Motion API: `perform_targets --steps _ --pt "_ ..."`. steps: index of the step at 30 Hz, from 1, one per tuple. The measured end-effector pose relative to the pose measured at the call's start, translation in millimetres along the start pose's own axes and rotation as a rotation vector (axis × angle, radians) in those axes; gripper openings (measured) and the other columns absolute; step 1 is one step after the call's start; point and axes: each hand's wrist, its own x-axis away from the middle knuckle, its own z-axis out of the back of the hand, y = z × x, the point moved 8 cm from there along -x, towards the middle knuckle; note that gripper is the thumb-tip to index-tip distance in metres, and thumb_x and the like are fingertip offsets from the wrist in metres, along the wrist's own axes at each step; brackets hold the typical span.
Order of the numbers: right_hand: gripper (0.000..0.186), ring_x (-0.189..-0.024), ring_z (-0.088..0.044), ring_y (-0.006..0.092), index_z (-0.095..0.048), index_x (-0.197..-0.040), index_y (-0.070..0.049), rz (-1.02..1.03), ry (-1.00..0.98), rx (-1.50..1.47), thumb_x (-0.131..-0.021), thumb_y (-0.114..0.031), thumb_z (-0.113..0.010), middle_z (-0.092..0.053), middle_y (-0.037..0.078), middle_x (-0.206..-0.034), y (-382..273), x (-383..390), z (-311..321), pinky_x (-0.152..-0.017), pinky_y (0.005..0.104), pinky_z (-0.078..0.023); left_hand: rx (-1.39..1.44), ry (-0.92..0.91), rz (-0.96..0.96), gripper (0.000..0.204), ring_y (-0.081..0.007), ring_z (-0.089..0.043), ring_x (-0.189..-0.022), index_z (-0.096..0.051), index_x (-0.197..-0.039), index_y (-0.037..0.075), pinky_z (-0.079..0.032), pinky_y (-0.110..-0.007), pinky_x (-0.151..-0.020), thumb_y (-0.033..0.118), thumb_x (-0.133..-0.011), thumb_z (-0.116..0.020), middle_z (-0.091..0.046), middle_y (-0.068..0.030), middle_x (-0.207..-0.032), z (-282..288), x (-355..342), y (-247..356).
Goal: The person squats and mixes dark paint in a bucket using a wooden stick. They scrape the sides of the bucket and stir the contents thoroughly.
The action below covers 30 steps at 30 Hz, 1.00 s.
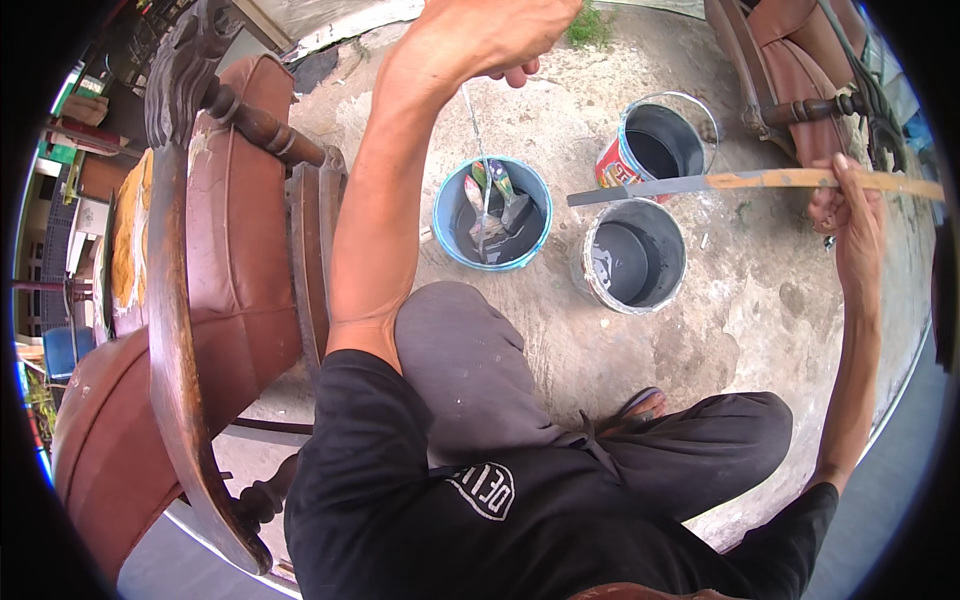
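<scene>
My right hand [850,205] grips a long flat wooden stick [755,181], held sideways; its left end is coated dark grey. Under that end stands a pale bucket [680,255] with dark grey liquid inside. My left hand [500,38] is raised at the top edge, fingers curled; whatever they may hold is hidden. Below it, a blue-rimmed bucket [437,222] contains paintbrushes [512,205] standing in dark liquid. A thin pale strand [475,120], perhaps the bucket's wire handle, runs up from this bucket toward my left wrist.
A red-labelled bucket [612,165] with a raised wire handle holds more dark liquid behind the pale one. A wooden-framed seat with worn brown upholstery [245,210] stands close on my left. Another brown upholstered seat [790,80] is at the far right. The concrete floor [740,300] is stained.
</scene>
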Motion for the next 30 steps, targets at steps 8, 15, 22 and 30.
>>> perform_targets --steps 8,15,22,30 --pt "0.042 -0.065 -0.073 0.0187 -0.074 -0.096 0.006 0.173 -0.572 0.156 -0.101 -0.035 -0.065 -0.073 0.013 -0.075 -62.8 -65.1 -234.9 -0.06 0.0315 -0.059 0.583 0.272 0.15 0.061 -0.016 -0.066 -0.096 -0.068 -0.129 0.0 -0.054 -0.032 -0.085 0.044 -0.089 -0.08 -0.07 -0.0099 -0.113 12.8 62.0 -20.7" --pt "0.031 -0.071 -0.071 0.0377 -0.072 -0.083 0.003 0.496 -0.666 0.371 -0.083 -0.028 -0.071 -0.068 0.019 -0.068 -30.1 -45.3 -392.8 -0.07 0.0487 -0.056 0.78 0.448 0.329 0.033 -0.0139 -0.063 -0.098 -0.07 -0.127 -0.003 -0.051 -0.03 -0.092 0.012 -0.098 -0.074 -0.071 -0.0055 -0.104 -51.7 123.2 -76.1" --pt "0.041 -0.078 -0.073 0.038 -0.075 -0.101 0.004 0.279 -0.911 0.135 -0.074 -0.027 -0.076 -0.072 0.022 -0.077 2.6 -42.3 -405.1 -0.073 0.0477 -0.056 0.676 0.806 0.484 0.021 -0.0128 -0.067 -0.086 -0.073 -0.101 -0.002 -0.055 -0.031 -0.085 0.019 -0.101 -0.072 -0.073 -0.0072 -0.089 -65.5 161.3 -115.1" --pt "0.038 -0.101 -0.067 0.0376 -0.073 -0.113 -0.001 0.752 -0.649 0.605 -0.076 -0.003 -0.064 -0.071 0.017 -0.103 78.6 -28.5 -412.8 -0.086 0.0472 -0.054 0.665 1.079 0.597 0.026 -0.0131 -0.067 -0.087 -0.071 -0.103 0.0 -0.055 -0.03 -0.084 0.026 -0.103 -0.069 -0.072 -0.0071 -0.089 -97.4 185.0 -156.7"
